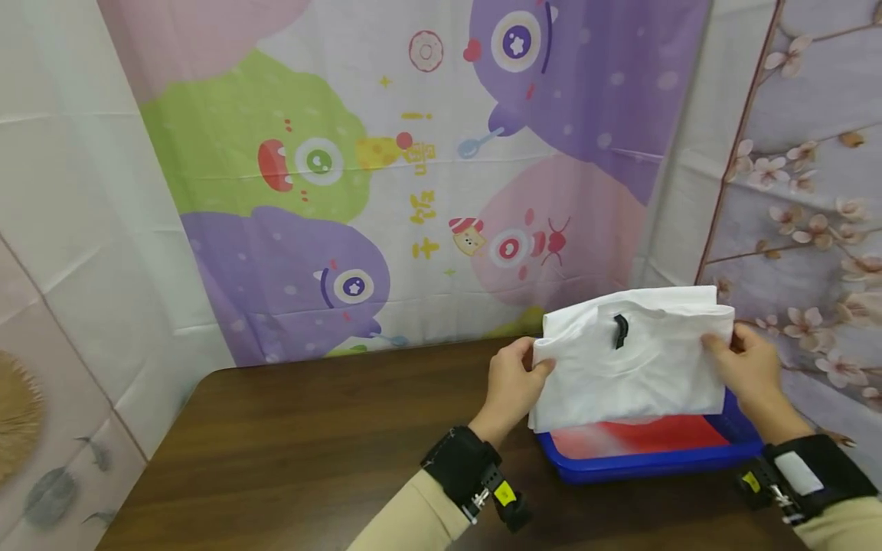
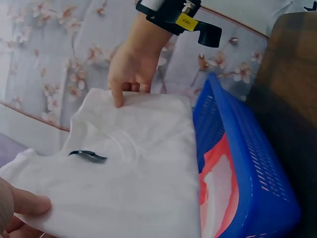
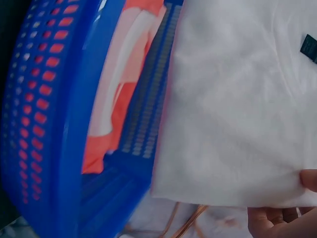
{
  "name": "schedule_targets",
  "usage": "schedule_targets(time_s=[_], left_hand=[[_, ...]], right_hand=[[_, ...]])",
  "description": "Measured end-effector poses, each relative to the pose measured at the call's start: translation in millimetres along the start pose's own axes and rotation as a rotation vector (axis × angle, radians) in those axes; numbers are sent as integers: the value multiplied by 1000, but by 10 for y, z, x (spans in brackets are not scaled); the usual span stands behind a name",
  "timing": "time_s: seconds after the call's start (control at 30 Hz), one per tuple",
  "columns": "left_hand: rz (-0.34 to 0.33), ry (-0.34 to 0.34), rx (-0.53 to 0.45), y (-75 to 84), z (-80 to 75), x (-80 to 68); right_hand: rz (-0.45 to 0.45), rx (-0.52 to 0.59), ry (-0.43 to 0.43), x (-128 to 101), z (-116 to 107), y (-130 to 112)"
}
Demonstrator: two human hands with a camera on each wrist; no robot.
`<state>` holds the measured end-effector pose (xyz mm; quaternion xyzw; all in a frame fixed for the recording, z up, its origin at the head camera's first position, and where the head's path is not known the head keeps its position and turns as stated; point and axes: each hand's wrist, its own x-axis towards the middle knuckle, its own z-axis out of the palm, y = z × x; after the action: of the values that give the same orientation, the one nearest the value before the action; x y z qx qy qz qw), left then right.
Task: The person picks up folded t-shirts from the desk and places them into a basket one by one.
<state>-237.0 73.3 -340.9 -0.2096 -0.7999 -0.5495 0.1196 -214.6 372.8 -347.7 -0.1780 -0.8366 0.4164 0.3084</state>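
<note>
A folded white T-shirt (image 1: 641, 375) with a dark neck label (image 1: 621, 331) hangs upright between both hands, above the blue basket. My left hand (image 1: 513, 383) pinches its left edge, thumb in front. On the opposite edge my right hand (image 1: 751, 371) grips the cloth the same way. Inside the blue plastic basket (image 1: 654, 464) lies a red and white folded cloth (image 1: 641, 436), partly hidden by the shirt. From the right wrist view, the shirt's lower edge is beside the cloth (image 3: 119, 84) and over part of the basket (image 3: 64, 129).
The basket stands at the right of a brown wooden table (image 1: 331, 451). Behind the table hangs a curtain (image 1: 427, 306) printed with cartoon monsters. A flowered cloth (image 1: 813, 229) hangs along the right side.
</note>
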Motion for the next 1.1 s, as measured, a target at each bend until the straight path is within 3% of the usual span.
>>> schedule_targets(time_s=[0.37, 0.63, 0.9, 1.1], left_hand=[[57, 15, 16, -39, 245, 49], [39, -5, 3, -126, 390, 36], [6, -28, 9, -234, 493, -37], [35, -40, 45, -292, 567, -94]], right_hand=[[51, -75, 17, 96, -115, 192], [56, -99, -4, 111, -151, 338], [12, -177, -35, 68, -125, 528], [-12, -200, -51, 56, -114, 662]])
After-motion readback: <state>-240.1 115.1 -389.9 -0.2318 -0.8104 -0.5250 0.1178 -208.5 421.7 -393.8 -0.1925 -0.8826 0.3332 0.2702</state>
